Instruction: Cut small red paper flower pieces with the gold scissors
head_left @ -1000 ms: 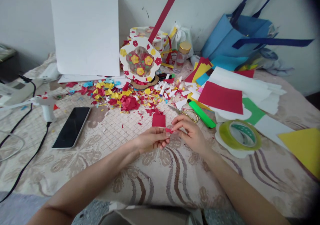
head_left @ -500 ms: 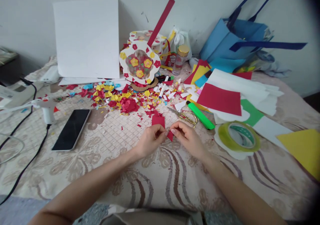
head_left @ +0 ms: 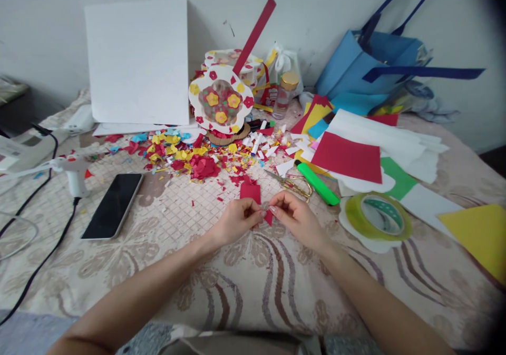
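Both bare hands have turned since the frame a second earlier: the left hand [head_left: 237, 220] no longer cups upward, and it and the right hand [head_left: 300, 219] now pinch side by side, nearer the person than the gold-handled metal scissors [head_left: 287, 179]. Largest, a beige, brown-patterned cloth [head_left: 253, 276] spreads beneath the scissors. Well right of them sits a round, yellowish roll of clear tape [head_left: 356, 219]; just right lies a long, bright-green plastic-handled tool [head_left: 317, 183]. Left of them, a flat red paper square [head_left: 250, 191] rests beyond the left hand. Smallest, a pointed red paper scrap [head_left: 269, 218] shows below the right fingertips, nearer the person than the scissors. Right thumb and forefinger appear clamped on it; whether the left pair grips it too, I cannot tell. Fine fingertip shaping seems the step in hand; the next move calls for a light, steady pinch that avoids tearing.
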A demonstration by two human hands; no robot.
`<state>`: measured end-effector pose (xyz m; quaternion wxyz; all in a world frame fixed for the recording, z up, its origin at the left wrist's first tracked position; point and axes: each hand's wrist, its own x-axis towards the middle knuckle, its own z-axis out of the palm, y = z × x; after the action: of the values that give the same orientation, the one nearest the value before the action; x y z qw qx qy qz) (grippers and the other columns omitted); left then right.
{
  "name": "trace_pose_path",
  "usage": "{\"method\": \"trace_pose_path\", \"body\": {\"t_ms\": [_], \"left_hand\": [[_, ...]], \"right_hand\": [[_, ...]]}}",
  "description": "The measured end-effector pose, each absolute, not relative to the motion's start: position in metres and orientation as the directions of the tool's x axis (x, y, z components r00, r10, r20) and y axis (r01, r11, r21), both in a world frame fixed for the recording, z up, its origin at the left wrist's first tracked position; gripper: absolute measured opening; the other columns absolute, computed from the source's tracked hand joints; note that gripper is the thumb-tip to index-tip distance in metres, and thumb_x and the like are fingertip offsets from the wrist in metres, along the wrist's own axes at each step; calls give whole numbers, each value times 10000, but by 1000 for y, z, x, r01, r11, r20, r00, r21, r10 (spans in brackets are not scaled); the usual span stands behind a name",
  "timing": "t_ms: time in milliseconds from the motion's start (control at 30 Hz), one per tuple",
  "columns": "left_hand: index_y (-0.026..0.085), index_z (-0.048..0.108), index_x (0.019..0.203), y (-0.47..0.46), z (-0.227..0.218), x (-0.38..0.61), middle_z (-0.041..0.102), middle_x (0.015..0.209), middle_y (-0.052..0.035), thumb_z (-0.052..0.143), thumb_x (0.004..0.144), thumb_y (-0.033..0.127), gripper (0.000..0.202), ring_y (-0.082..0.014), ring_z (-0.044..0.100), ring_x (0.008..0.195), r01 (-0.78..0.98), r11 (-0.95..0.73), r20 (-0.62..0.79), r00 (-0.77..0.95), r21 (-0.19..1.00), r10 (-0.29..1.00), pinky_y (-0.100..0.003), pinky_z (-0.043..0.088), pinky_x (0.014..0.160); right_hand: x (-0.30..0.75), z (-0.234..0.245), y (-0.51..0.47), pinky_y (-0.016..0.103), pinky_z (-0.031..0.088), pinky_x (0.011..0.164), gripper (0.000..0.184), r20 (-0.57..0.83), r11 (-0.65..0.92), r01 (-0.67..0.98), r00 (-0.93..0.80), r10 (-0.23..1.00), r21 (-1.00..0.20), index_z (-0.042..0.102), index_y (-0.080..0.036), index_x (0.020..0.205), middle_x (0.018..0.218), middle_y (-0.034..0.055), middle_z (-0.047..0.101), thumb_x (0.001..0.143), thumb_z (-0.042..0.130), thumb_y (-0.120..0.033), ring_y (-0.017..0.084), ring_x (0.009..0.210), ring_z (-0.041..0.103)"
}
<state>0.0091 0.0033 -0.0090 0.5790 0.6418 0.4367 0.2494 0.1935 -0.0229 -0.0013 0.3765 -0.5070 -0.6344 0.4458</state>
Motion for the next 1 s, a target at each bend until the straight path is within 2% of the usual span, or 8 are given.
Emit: {"method": "trace_pose_path", "body": {"t_ms": [400,533,633,700,767,867,1000], "left_hand": [[159,563,663,5,-6,7,569,533,21,641,741,407,272,-87,485,476,261,72,-206,533,963,820,-201,349,461],[144,586,707,6,-6,9,602,580,1,658,723,432,297,-97,543,529,135,234,-269,571,963,776,-213,408,520],[135,573,670,7,-7,10,592,575,5,689,695,434,321,-74,522,495,16,394,-344,523,919,780,-203,401,511],[127,577,665,7,-7,10,596,590,2,707,681,419,319,-65,515,493,-62,452,-370,484,890,793,-195,391,506],[124,578,666,6,-5,10,601,601,-1,723,671,400,312,-62,519,504,-114,488,-388,466,865,795,-192,392,517],[123,579,686,2,-3,12,618,630,-8,737,664,379,301,-64,539,534,-145,537,-417,476,831,775,-190,403,539],[124,588,716,1,-2,14,638,664,-25,723,674,411,320,-77,564,551,-171,591,-448,500,788,741,-202,425,544]], "right_hand": [[194,-1,-22,263,427,640,55,7,85,300,-253,967,-950,530,-214,913,776,-7,553,867,500,-210,132,699,524],[194,0,-23,270,447,654,60,13,92,291,-261,965,-952,521,-217,931,793,3,559,880,495,-237,138,715,541],[193,2,-23,306,467,753,148,110,190,302,-264,958,-934,508,-231,1026,939,44,575,894,447,-201,166,866,567],[192,4,-23,341,457,830,243,214,314,334,-304,928,-889,512,-246,1069,1105,75,540,863,445,-135,196,1026,532],[192,3,-23,379,440,879,286,297,422,383,-344,891,-822,540,-256,1044,1177,85,496,823,466,-90,223,1116,486],[192,0,-22,416,420,916,222,361,489,440,-344,867,-753,575,-255,949,1116,78,514,820,497,-92,230,1095,499],[193,-5,-21,414,431,890,138,386,491,418,-313,868,-764,583,-255,899,1031,65,564,858,507,-148,221,1007,546]]}}
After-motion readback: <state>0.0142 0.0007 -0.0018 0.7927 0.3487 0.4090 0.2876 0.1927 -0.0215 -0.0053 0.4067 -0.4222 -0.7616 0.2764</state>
